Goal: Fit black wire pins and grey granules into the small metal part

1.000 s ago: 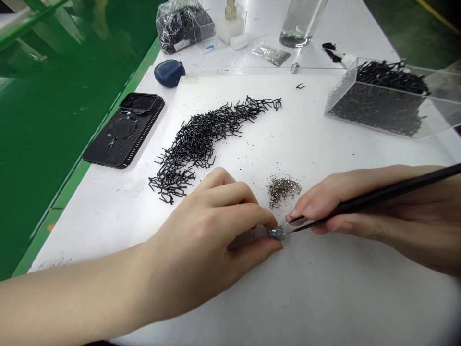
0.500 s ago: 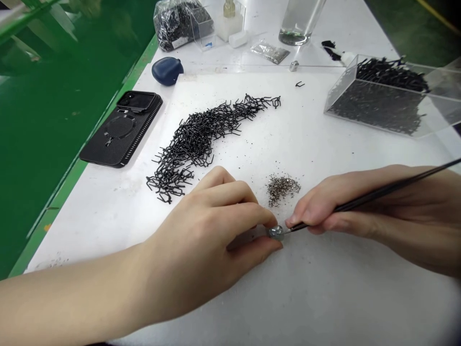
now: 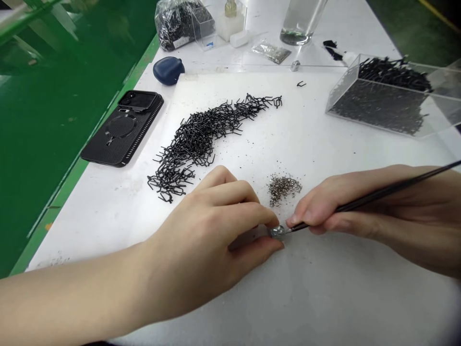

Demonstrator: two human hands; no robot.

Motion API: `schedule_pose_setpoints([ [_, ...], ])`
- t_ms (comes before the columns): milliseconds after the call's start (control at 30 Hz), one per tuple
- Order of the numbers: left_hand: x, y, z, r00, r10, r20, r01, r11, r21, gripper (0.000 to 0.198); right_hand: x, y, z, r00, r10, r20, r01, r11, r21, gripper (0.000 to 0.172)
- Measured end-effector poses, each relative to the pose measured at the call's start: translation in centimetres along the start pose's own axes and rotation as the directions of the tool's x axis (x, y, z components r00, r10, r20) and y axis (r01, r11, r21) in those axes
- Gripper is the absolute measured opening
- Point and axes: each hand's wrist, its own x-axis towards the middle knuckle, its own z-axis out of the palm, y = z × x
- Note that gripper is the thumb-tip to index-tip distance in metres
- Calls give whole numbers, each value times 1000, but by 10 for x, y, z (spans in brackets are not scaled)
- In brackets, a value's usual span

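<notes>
Between the thumb and index finger of my left hand (image 3: 219,235) is a small shiny silver piece (image 3: 277,231), rounded and glassy or metallic. My left fingers are closed on it at the sheet's surface. My right hand (image 3: 331,206) grips a thin black paintbrush (image 3: 382,193) like a pen, its tapered handle slanting up to the right. The brush's narrow tip meets the right side of the silver piece; its exact contact is too small to make out. Just beyond both hands lies a small pile of glittering brownish-silver grains (image 3: 283,189).
Black forked pieces (image 3: 196,137) form a long heap on the white sheet (image 3: 317,298). A black phone (image 3: 122,129) and a dark blue case (image 3: 168,70) lie left. Clear box (image 3: 382,105) with black bits stands right; a glass of liquid (image 3: 298,24) and bags are behind.
The whole view has shifted very slightly. Both hands, the brush and the silver piece keep practically the same positions.
</notes>
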Motion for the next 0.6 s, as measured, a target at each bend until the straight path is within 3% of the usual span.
schedule_pose_setpoints([
  [200, 0, 3, -1, 1000, -5, 11, 5, 1000, -17, 11, -2, -1, -3, 977, -41, -207, 13, 991, -136, 7],
  [600, 1, 5, 0, 998, -12, -55, 16, 997, 75, 24, 5, -1, -1, 989, -60, -134, 29, 975, -220, 6],
])
